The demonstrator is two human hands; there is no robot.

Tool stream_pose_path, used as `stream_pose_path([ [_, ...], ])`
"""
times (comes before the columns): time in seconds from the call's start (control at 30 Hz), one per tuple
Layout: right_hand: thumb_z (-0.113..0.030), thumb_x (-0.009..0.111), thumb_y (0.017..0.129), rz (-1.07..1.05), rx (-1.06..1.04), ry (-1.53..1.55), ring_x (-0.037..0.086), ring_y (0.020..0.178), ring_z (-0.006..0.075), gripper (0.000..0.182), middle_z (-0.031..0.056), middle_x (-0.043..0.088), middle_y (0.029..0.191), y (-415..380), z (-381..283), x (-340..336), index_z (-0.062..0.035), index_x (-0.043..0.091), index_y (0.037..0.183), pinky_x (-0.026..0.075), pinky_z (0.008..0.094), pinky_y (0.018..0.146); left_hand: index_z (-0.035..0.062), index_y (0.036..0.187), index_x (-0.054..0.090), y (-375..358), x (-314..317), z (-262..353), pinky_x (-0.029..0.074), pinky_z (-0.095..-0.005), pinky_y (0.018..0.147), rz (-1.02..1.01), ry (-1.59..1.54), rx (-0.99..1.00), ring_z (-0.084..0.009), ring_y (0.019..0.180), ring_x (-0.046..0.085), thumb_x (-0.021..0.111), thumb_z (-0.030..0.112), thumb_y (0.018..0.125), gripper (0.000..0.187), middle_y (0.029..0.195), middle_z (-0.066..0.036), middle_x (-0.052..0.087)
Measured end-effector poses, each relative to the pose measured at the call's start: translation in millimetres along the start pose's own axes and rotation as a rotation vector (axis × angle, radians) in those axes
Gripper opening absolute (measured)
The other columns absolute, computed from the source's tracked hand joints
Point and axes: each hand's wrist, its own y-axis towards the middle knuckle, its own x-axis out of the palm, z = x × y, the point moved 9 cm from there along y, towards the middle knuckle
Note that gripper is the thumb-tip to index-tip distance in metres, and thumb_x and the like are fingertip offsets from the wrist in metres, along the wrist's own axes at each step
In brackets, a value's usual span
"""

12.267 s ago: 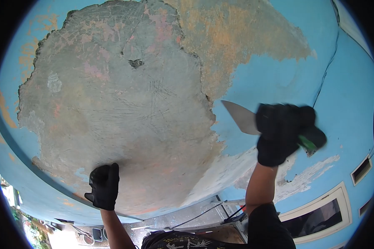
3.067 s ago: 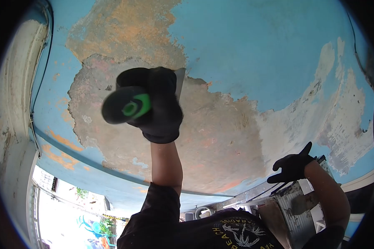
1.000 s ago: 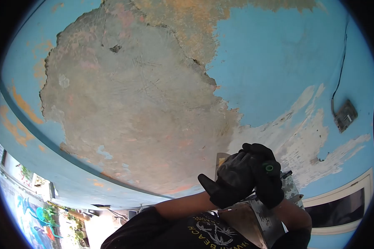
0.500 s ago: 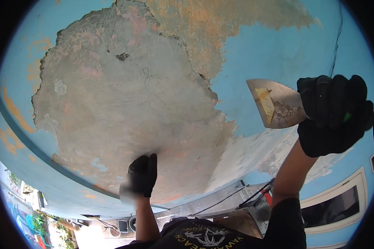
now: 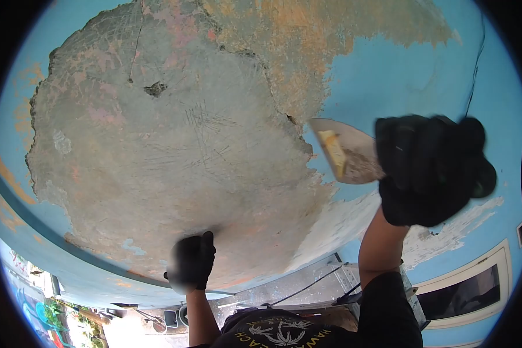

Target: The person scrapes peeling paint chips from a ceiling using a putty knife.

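My right hand (image 5: 435, 168), in a black glove, is closed round a putty knife (image 5: 351, 153). The knife's wide metal blade has a piece of yellow tape on it and points left, over the boundary between blue paint and bare plaster. Down at the lower middle, my left hand (image 5: 194, 261) wears a black glove too and is near the wall (image 5: 174, 168); its fingers are curled, and part of it is blurred, so what it may hold is hidden. The wall shows a large grey bare patch with scratches and a small hole (image 5: 155, 89).
A dark cable (image 5: 475, 75) runs down the blue wall at the upper right. At the lower right is a white-framed window (image 5: 464, 290). A metal ladder (image 5: 412, 301) stands beside my right arm. Buckets (image 5: 171, 318) and plants (image 5: 55, 313) are below.
My right hand has moved left with the putty knife, bringing the blade to the edge of the bare patch. My left hand has shifted slightly down and left. The view has shifted a little.
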Motion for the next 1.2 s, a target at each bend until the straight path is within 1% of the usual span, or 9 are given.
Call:
stream_pose_path([
  [0.1,-0.032,0.043,0.102,-0.06,-0.086,-0.026,0.041,0.045,0.0115,0.029,-0.0013,0.046,0.059,-4.1,-19.2,2.6,-0.0137,0.046,0.08,0.038,0.0312,0.053,0.0095,0.054,0.053,0.5,-0.5,-0.6,0.031,-0.0266,0.041,-0.004,-0.003,-0.004,-0.0066,0.04,0.043,0.065,0.036,0.096,0.051,0.047,0.004,0.047],
  [0.13,-0.032,0.043,0.102,0.699,-0.213,0.011,0.041,0.044,0.011,0.029,-0.0017,0.045,0.057,-34.4,-13.4,-56.4,-0.0147,0.045,0.078,0.037,0.03,0.052,0.0095,0.054,0.053,-0.4,-0.7,0.8,0.031,-0.0266,0.041,-0.001,-0.003,-0.009,-0.0066,0.04,0.043,0.065,0.036,0.096,0.051,0.047,0.004,0.047],
  [0.2,-0.032,0.043,0.101,1.467,-0.326,0.044,0.04,0.043,0.0105,0.03,-0.0022,0.044,0.054,-100.9,-8.2,-85.4,-0.0157,0.044,0.076,0.036,0.0288,0.051,0.0093,0.055,0.054,-1.4,0.0,0.4,0.031,-0.0262,0.041,-0.014,-0.038,-0.064,-0.0065,0.04,0.044,0.066,0.036,0.096,0.051,0.047,0.004,0.047],
  [0.27,-0.033,0.044,0.102,0.547,-0.17,-0.008,0.04,0.042,0.0102,0.032,-0.0022,0.044,0.054,-24.0,-16.6,-48.1,-0.0152,0.044,0.076,0.035,0.0285,0.048,0.0091,0.055,0.054,-0.3,-0.3,1.5,0.031,-0.0261,0.041,-0.01,-0.017,-0.049,-0.0067,0.04,0.044,0.066,0.036,0.096,0.05,0.047,0.004,0.048],
  [0.33,-0.033,0.047,0.102,0.069,-0.084,-0.033,0.039,0.041,0.0105,0.032,-0.0022,0.044,0.053,-4.7,-13.1,-7.7,-0.015,0.044,0.076,0.034,0.0285,0.047,0.0089,0.055,0.055,0.5,-1.9,1.4,0.032,-0.026,0.041,0.0,0.004,-0.043,-0.0069,0.04,0.044,0.066,0.036,0.096,0.05,0.047,0.003,0.048],
  [0.43,-0.034,0.049,0.101,0.187,-0.007,0.091,0.039,0.041,0.0102,0.032,-0.0028,0.044,0.053,-10.8,23.7,-13.6,-0.0169,0.043,0.074,0.034,0.0279,0.047,0.0083,0.055,0.055,-2.4,-1.2,0.1,0.032,-0.026,0.041,-0.013,0.0,-0.048,-0.0075,0.04,0.045,0.065,0.035,0.096,0.05,0.047,0.003,0.049],
  [0.8,-0.035,0.045,0.1,0.16,-0.149,0.053,0.04,0.042,0.0103,0.032,-0.0025,0.045,0.054,-20.2,0.9,-21.8,-0.0167,0.045,0.073,0.033,0.0282,0.045,0.0068,0.053,0.057,-0.2,-3.3,3.8,0.032,-0.0275,0.041,0.032,0.042,-0.072,-0.0081,0.04,0.046,0.068,0.036,0.094,0.051,0.045,0.002,0.049],
  [0.93,-0.035,0.045,0.1,0.038,-0.008,-0.017,0.041,0.042,0.0106,0.031,-0.0023,0.047,0.055,-15.0,12.5,-12.4,-0.0171,0.045,0.075,0.034,0.0283,0.047,0.0069,0.053,0.057,-0.3,-3.5,3.7,0.032,-0.0275,0.041,0.027,0.032,-0.095,-0.008,0.039,0.045,0.069,0.036,0.093,0.051,0.045,0.002,0.049],
  [1.2,-0.033,0.048,0.099,0.136,-0.07,0.023,0.041,0.042,0.0097,0.03,-0.0025,0.048,0.055,-24.2,-2.7,-29.9,-0.0173,0.046,0.074,0.035,0.0283,0.048,0.0076,0.052,0.056,-1.4,-2.3,2.0,0.032,-0.0272,0.041,0.027,-0.006,-0.162,-0.0081,0.039,0.045,0.069,0.036,0.093,0.052,0.046,0.001,0.05],
])
